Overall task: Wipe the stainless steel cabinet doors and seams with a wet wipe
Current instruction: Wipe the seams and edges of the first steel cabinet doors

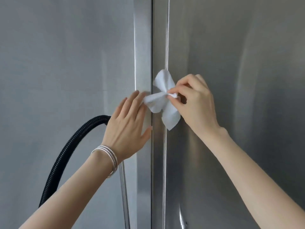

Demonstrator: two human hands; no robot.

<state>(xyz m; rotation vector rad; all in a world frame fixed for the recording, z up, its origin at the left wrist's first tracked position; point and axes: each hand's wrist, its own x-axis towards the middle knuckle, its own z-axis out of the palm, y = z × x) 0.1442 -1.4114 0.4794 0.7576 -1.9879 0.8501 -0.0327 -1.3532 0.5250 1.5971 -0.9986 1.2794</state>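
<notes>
The left hand (127, 128) lies flat just left of the seam (151, 47), fingers straight and slightly spread, tips touching the wet wipe (162, 103). The right hand (196, 103), right of the seam, pinches the wipe's bunched middle between thumb and forefinger. The brushed steel cabinet door (247, 63) fills the right side, with a black ribbed hose (66, 149) far left. The white, crumpled wipe lies across the seam.

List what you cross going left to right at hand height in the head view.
In order: black corrugated hose → left hand, fingers straight → wet wipe → right hand, pinching the wipe → right cabinet door. I left out the seam: hand and wipe overlap it.
</notes>
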